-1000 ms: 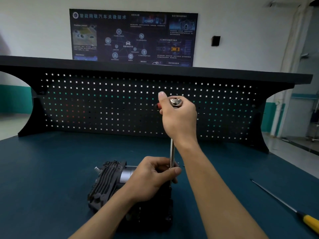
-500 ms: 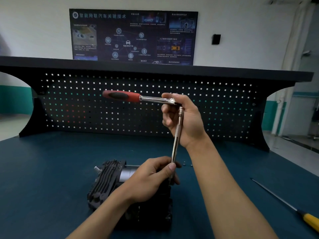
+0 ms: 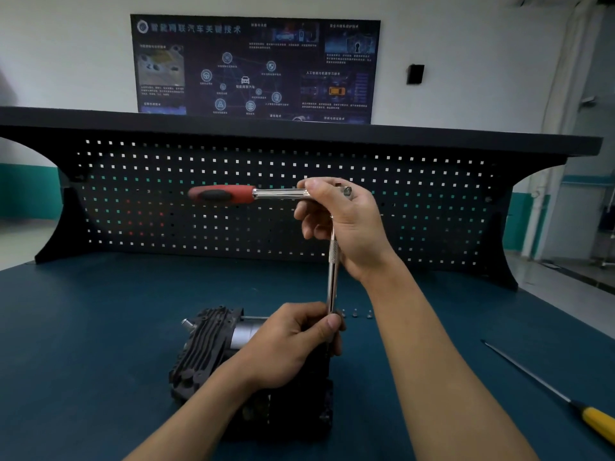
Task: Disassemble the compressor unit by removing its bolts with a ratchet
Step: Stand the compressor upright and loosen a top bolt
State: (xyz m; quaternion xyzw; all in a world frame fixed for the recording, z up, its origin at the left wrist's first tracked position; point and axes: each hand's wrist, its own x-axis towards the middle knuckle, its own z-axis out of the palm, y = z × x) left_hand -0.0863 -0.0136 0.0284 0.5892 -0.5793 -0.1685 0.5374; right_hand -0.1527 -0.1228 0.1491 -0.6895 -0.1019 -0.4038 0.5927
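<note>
Grips the ratchet (image 3: pixel 233 194) at its head with right hand (image 3: pixel 346 224), fingers curled round it, red handle pointing level leftward. Pinches the near-upright extension bar (image 3: pixel 331 271) low down with left hand (image 3: pixel 293 341), directly below that grip. Under the left hand, on the blue bench (image 3: pixel 100 327), black finned compressor unit (image 3: pixel 206 347). Far right of both grips, yellow-handled screwdriver (image 3: pixel 545 390). Just right of the lower pinch, three loose bolts (image 3: pixel 355 313).

Right hand (image 3: pixel 346 224) raised and gripping, left hand (image 3: pixel 293 341) lower, pinching
</note>
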